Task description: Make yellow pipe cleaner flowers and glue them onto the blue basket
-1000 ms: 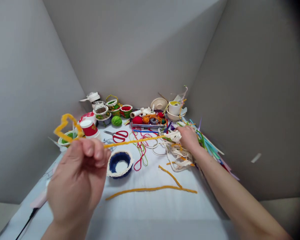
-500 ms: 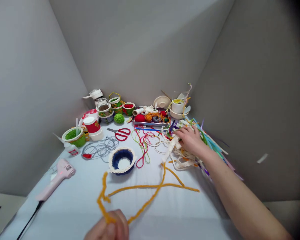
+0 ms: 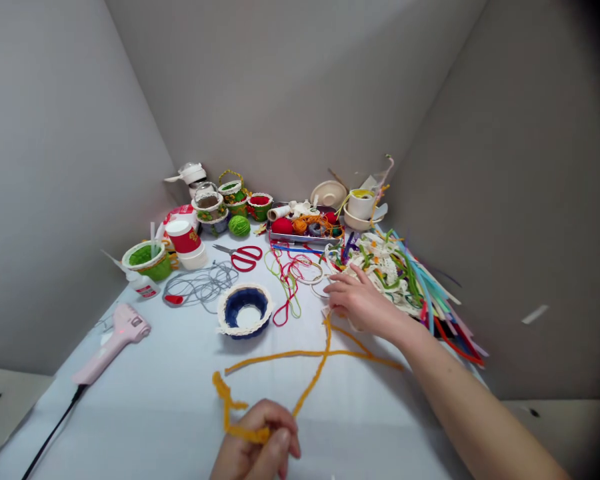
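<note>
Pale tabletop (image 3: 165,380): our left hand (image 3: 260,443), six o'clock, pinches bent, fuzzy yellow cord (image 3: 227,412), apparently arranging; spread right hand (image 3: 357,303) should steady.

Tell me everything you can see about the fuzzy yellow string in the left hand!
The fuzzy yellow string is thick and soft-looking, perhaps a pipe cleaner. One end is bent into a crooked, open shape with corners. The thumb and fingers of the left hand pinch it. The rest stretches away over the table, crossing another yellow strand, and ends near the right hand. Whether the strands touch isn't clear.
</note>
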Demonstrator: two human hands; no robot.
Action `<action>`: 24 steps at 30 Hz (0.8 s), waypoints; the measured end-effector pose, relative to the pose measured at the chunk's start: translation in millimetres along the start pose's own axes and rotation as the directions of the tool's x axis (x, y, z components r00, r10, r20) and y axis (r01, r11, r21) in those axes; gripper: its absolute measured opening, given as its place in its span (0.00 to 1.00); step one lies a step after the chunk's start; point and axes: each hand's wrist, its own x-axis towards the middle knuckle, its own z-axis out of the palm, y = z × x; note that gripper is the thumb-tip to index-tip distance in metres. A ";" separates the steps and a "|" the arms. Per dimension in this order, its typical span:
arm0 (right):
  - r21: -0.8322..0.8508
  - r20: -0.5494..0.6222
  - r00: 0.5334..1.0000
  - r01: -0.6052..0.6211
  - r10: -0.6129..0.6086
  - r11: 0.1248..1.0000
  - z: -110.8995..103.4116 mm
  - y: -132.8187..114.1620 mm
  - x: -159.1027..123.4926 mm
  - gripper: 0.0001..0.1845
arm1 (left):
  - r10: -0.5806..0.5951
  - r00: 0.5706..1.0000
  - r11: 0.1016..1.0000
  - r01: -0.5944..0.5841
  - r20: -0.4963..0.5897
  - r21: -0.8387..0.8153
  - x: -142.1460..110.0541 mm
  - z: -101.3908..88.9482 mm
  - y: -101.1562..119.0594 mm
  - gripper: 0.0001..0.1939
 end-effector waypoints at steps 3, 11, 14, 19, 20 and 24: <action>0.047 -0.009 1.000 0.007 -0.007 0.999 5.3 7.9 2.1 0.14 | -0.032 0.999 0.998 0.031 -0.009 -0.053 18.9 15.6 11.0 0.22; 0.045 -0.032 0.999 0.011 -0.009 0.999 6.4 -0.1 15.6 0.11 | -0.095 0.994 0.995 0.096 -0.046 0.011 57.3 41.1 23.2 0.16; 0.073 -0.110 0.994 0.007 0.001 0.997 2.3 -2.9 15.0 0.10 | -0.111 0.988 0.994 0.110 -0.103 -0.022 65.3 49.2 19.1 0.16; 0.240 -0.168 0.984 -0.020 0.062 0.971 -4.2 -5.1 11.9 0.07 | -0.193 0.972 0.974 0.173 -0.134 -0.147 84.4 75.2 13.6 0.22; 0.279 -0.170 0.981 -0.043 0.094 0.959 -5.1 -5.6 11.5 0.07 | -0.188 0.973 0.966 0.159 -0.135 -0.202 90.1 82.1 13.9 0.22; 0.467 -0.110 0.960 -0.179 0.258 0.866 -9.7 -7.9 9.4 0.08 | -0.113 0.989 0.885 0.057 -0.094 -0.462 114.5 107.2 18.5 0.15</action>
